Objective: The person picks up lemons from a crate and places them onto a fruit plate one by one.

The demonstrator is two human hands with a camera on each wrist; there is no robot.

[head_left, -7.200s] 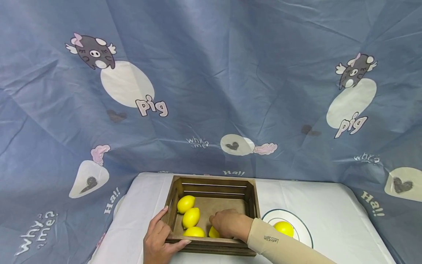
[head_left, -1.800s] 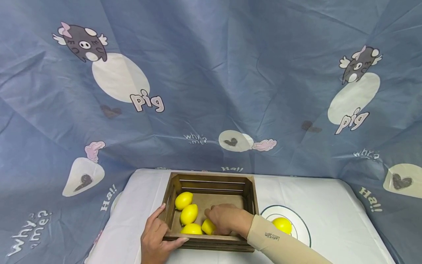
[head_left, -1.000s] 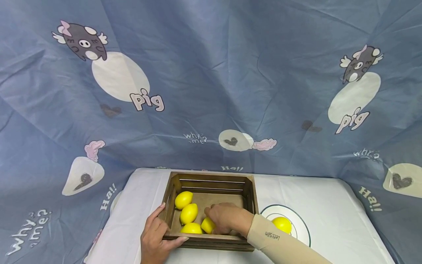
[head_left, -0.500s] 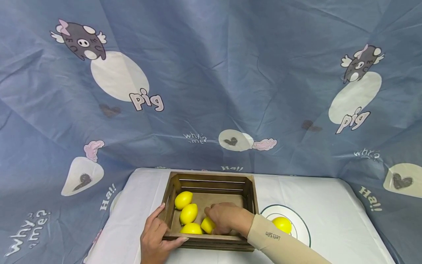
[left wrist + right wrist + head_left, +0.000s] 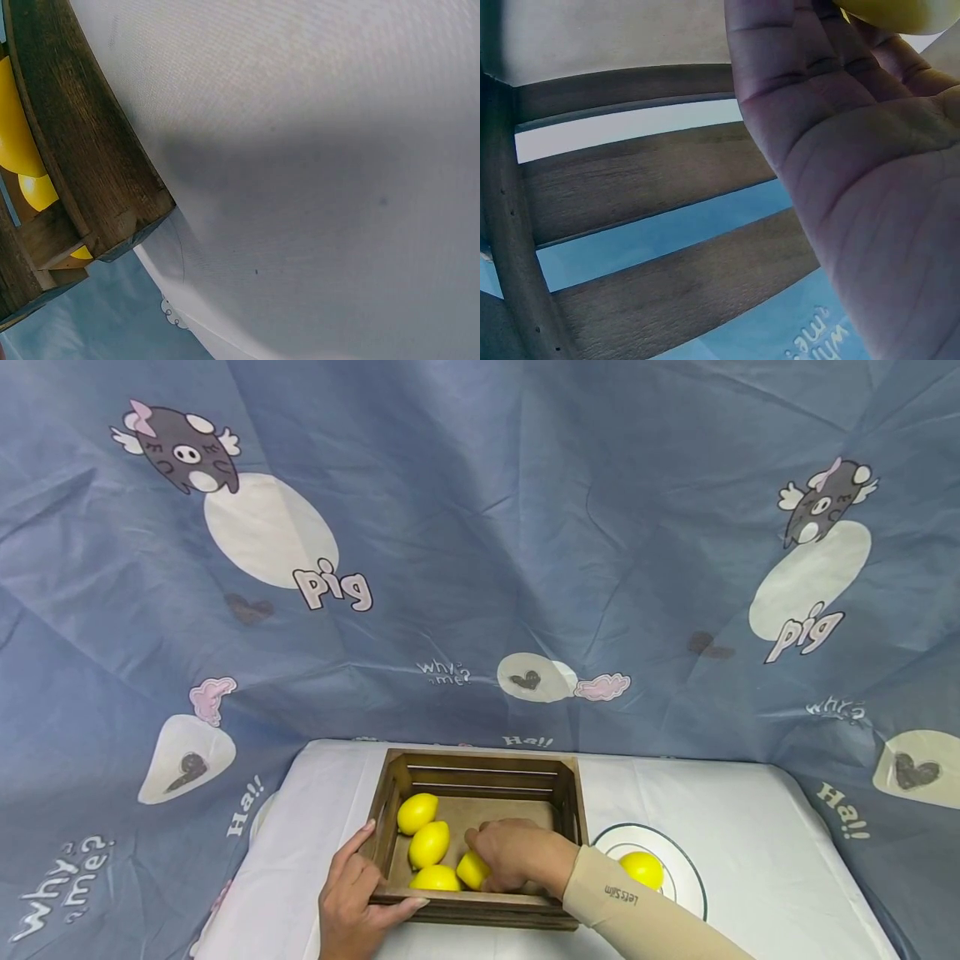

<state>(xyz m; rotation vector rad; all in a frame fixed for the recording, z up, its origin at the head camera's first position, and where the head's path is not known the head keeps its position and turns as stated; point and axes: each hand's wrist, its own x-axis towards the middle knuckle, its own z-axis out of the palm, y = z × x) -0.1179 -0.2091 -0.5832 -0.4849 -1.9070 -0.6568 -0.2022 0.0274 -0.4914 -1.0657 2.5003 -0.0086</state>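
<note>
A brown wooden crate (image 5: pixel 483 910) sits on the table with three lemons along its left side: a rear one (image 5: pixel 417 814), a middle one (image 5: pixel 430 845) and a front one (image 5: pixel 437 878). My left hand (image 5: pixel 354 893) grips the crate's front left corner, thumb along the front rim. Inside the crate, my right hand (image 5: pixel 517 856) holds another lemon (image 5: pixel 472 870), right beside the front one and partly covered by my fingers. In the right wrist view that lemon (image 5: pixel 907 13) shows at the fingers of the right hand (image 5: pixel 855 150).
Right of the crate, a white plate (image 5: pixel 693 881) with a dark rim bears one lemon (image 5: pixel 642 870), partly behind the sleeved right forearm (image 5: pixel 645 914). A white cloth (image 5: pixel 780 852) covers the table. Behind it hangs a blue printed curtain (image 5: pixel 450 568).
Compared with the earliest frame, the right hand and its lemon sit slightly further left, close against the front lemon. Over the last second both hands stay almost still.
</note>
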